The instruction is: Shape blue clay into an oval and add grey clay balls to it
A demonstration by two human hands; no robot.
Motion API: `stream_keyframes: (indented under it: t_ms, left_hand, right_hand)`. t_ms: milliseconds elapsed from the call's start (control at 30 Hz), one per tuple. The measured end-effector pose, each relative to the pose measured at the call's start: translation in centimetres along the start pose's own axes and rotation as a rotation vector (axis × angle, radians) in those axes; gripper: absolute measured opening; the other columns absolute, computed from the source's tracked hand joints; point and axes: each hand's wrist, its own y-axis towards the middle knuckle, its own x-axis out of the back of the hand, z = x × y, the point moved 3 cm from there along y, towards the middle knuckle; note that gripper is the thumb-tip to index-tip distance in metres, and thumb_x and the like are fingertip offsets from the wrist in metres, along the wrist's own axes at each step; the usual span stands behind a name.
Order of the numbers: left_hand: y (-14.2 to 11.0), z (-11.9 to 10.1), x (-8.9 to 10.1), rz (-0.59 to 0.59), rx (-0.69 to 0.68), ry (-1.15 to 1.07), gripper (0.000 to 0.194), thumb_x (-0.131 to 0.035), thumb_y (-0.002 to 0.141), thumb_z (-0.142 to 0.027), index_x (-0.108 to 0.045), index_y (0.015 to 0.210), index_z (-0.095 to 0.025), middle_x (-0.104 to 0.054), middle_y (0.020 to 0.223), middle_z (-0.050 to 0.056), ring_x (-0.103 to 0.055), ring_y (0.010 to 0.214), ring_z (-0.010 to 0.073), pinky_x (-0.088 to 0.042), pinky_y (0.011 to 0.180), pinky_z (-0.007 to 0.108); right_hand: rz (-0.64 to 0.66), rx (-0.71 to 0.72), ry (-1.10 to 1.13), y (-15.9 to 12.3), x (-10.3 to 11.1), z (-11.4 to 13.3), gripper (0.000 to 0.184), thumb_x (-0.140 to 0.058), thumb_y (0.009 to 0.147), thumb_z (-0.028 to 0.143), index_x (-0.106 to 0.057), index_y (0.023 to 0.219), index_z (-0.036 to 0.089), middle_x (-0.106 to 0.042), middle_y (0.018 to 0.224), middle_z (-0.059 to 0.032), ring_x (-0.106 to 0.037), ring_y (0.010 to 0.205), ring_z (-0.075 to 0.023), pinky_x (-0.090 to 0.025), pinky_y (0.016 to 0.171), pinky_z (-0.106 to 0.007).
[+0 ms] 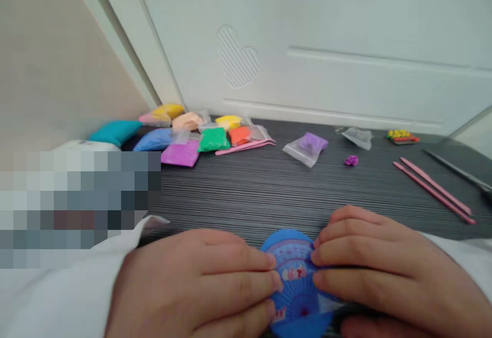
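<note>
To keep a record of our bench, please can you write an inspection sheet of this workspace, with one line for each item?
Surface: dark striped tabletop.
Job's things: round blue printed disc, held between both hands.
Clutter: bagged modelling clay in many colours, purple clay bag, small purple clay flower, two pink sticks.
Grippers: left hand and right hand hold the disc from both sides.
Cables: nothing seen.
Surroundings: white door panel with heart-shaped relief, beige wall.
</note>
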Motion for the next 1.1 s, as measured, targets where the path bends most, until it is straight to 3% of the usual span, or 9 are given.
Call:
stream_keyframes:
  t_ms: [100,233,367,500,567,767,967,1100]
  left_hand:
    - [-0.6,-0.5,0.8,-0.064,0.121,0.05,0.022,-0.052,0.086,-0.013,-0.063,0.103,-0.023,-0.071,0.101,-0.008,-0.063,0.099,0.0052,-0.042,0.099,0.011]
    - [-0.5,-0.9,2.6,-0.082,0.075,0.139,0.025,-0.048,0.089,-0.014,-0.06,0.111,-0.02,-0.07,0.106,-0.003,-0.058,0.108,0.0095,-0.046,0.096,0.018]
    - [0.5,0.3,3.5,-0.147,0.071,0.088,0.022,-0.048,0.089,-0.013,-0.058,0.108,-0.018,-0.066,0.111,0.002,-0.056,0.107,0.0091,-0.044,0.097,0.019]
    - [1.5,2.2,3.4,-0.218,0.214,0.033,0.038,-0.055,0.082,-0.011,-0.05,0.119,-0.02,-0.056,0.125,0.005,-0.052,0.113,0.0153,-0.045,0.098,0.03]
    - [1.8,2.8,3.1,-0.188,0.213,0.04,0.042,-0.059,0.081,-0.013,-0.049,0.121,-0.018,-0.058,0.123,0.007,-0.052,0.114,0.0169,-0.045,0.098,0.032]
    - [2.1,2.6,1.8,0.082,-0.046,0.017,0.029,-0.054,0.081,-0.008,-0.061,0.109,-0.014,-0.068,0.109,0.007,-0.056,0.112,0.019,-0.05,0.094,0.032]
    - [2.1,2.2,2.0,0.169,-0.032,-0.024,0.026,-0.056,0.079,-0.012,-0.064,0.104,-0.014,-0.07,0.107,0.004,-0.06,0.108,0.0172,-0.049,0.095,0.028]
    - [1.8,2.3,1.8,0.185,0.038,-0.072,0.034,-0.057,0.079,-0.016,-0.06,0.113,-0.016,-0.067,0.114,0.001,-0.057,0.111,0.0135,-0.043,0.101,0.023]
  right_hand:
    - [0.018,0.059,0.016,-0.5,0.0,-0.1,0.028,-0.059,0.081,0.028,-0.057,0.105,0.014,-0.066,0.101,-0.0072,-0.059,0.089,-0.0168,-0.046,0.079,-0.036]
    - [-0.04,0.073,-0.039,-1.3,-0.2,-0.5,0.029,-0.056,0.082,0.018,-0.055,0.11,0.012,-0.065,0.102,-0.0084,-0.058,0.09,-0.0166,-0.045,0.077,-0.035]
    - [-0.14,0.009,-0.123,-1.6,0.4,-1.1,0.032,-0.049,0.085,0.011,-0.055,0.116,0.012,-0.064,0.103,-0.0085,-0.057,0.089,-0.0161,-0.045,0.076,-0.033]
    - [-0.211,-0.124,-0.156,-1.7,1.1,-1.9,0.036,-0.045,0.086,0.009,-0.053,0.121,0.014,-0.063,0.104,-0.0092,-0.056,0.091,-0.0153,-0.046,0.077,-0.028]
    - [-0.176,-0.139,-0.203,-1.6,0.9,-2.0,0.035,-0.044,0.088,0.011,-0.054,0.12,0.015,-0.063,0.104,-0.0088,-0.057,0.09,-0.0155,-0.047,0.076,-0.029]
    - [-0.041,-0.014,-0.26,-1.4,-0.3,-1.6,0.033,-0.043,0.089,0.014,-0.054,0.12,0.016,-0.064,0.111,-0.0076,-0.058,0.097,-0.0162,-0.046,0.081,-0.034]
    - [0.087,-0.055,-0.081,-1.6,-0.7,-0.8,0.046,-0.052,0.08,0.026,-0.051,0.124,0.013,-0.058,0.123,-0.0083,-0.049,0.112,-0.022,-0.031,0.099,-0.045]
    - [0.118,-0.083,-0.055,-1.6,-0.7,-0.7,0.05,-0.053,0.079,0.029,-0.048,0.127,0.013,-0.055,0.127,-0.0084,-0.045,0.119,-0.0181,-0.022,0.105,-0.042]
